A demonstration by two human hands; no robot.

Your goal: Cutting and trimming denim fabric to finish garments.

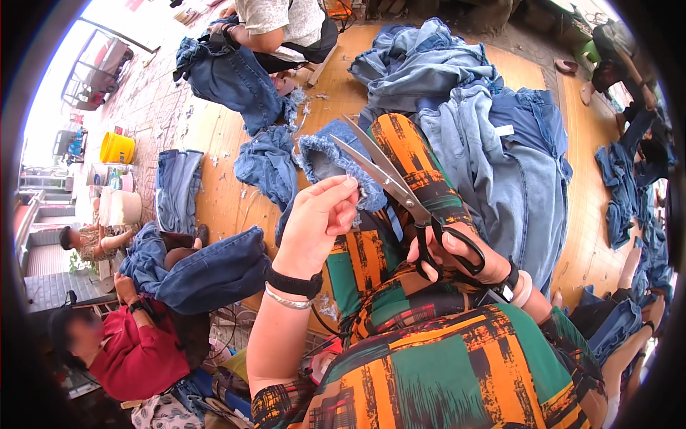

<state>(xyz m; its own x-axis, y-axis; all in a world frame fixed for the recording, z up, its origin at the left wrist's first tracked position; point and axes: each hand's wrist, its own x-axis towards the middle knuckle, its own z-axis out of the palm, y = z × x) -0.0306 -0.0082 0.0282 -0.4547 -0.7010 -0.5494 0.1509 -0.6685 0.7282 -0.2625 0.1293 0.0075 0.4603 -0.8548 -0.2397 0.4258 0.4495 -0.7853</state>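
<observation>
My left hand (pixel 321 218) is closed in a pinch at the frayed edge of a blue denim piece (pixel 332 146), which lies against my leg in orange, green and black patterned cloth (pixel 407 139). In my right hand (pixel 457 250) are black-handled metal scissors (pixel 404 193), fingers through the loops. The blades point up and away from me, slightly parted, just above and right of my left fingertips, over the denim. Whether the blades touch the denim I cannot tell.
Light-blue jeans (pixel 522 186) lie right of my legs on wooden boards (pixel 214 200), with darker denim (pixel 261 161) to the left. Several co-workers handle denim around me, including one in red (pixel 136 343) and one in a white top (pixel 275 32). A yellow bucket (pixel 116 146) stands at the left.
</observation>
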